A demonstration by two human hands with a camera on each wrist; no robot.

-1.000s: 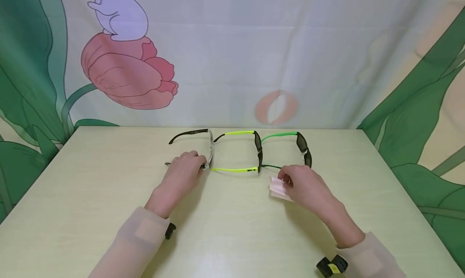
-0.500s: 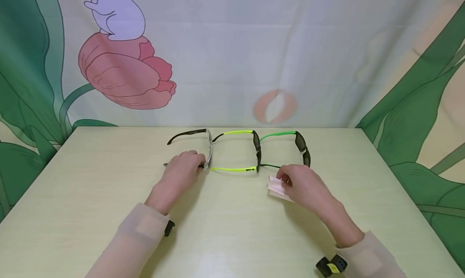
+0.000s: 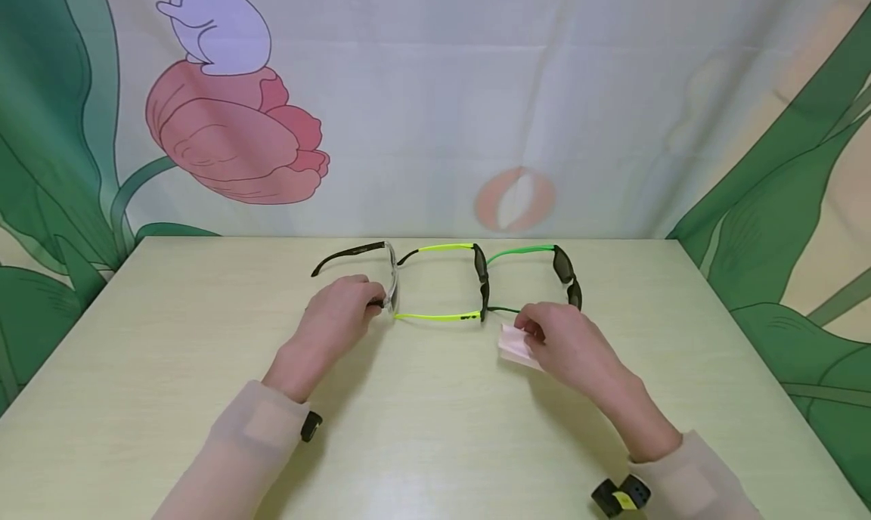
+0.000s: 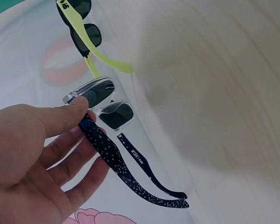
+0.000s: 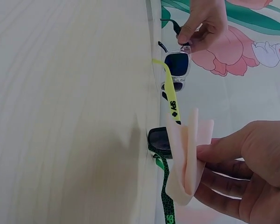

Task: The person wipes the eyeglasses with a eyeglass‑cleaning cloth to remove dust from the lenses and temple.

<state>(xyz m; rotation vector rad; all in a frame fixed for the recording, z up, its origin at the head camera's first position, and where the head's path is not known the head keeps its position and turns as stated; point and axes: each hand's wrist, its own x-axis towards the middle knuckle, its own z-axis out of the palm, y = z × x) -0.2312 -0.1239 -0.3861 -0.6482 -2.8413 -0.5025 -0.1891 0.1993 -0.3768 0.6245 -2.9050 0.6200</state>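
Clear-framed sunglasses (image 3: 393,270) sit at the left end of a row on the counter (image 3: 422,429) in the head view, lenses facing the person's right. The left hand (image 3: 336,312) grips their near temple by the hinge. Yellow-templed sunglasses (image 3: 481,278) and green-templed sunglasses (image 3: 563,267) continue the row, all opened out, probably so each frame supports itself. The right hand (image 3: 568,342) pinches a pale pink cloth (image 3: 513,346) near the green pair.

In the left wrist view, thumb and fingers close on the speckled black temple beside the front, a hold that likely steadies the frame while leaving most of the dark lenses uncovered. White lettering inside the other temple seems to end in "HELM"; the rest is too small.

In the right wrist view, the cloth is folded and pinched at one side, presumably to leave most fabric free; whether it touches the green pair I cannot tell. The yellow temple reads "SPY" with a cross; the green pair's patterned temple also shows "SPY".
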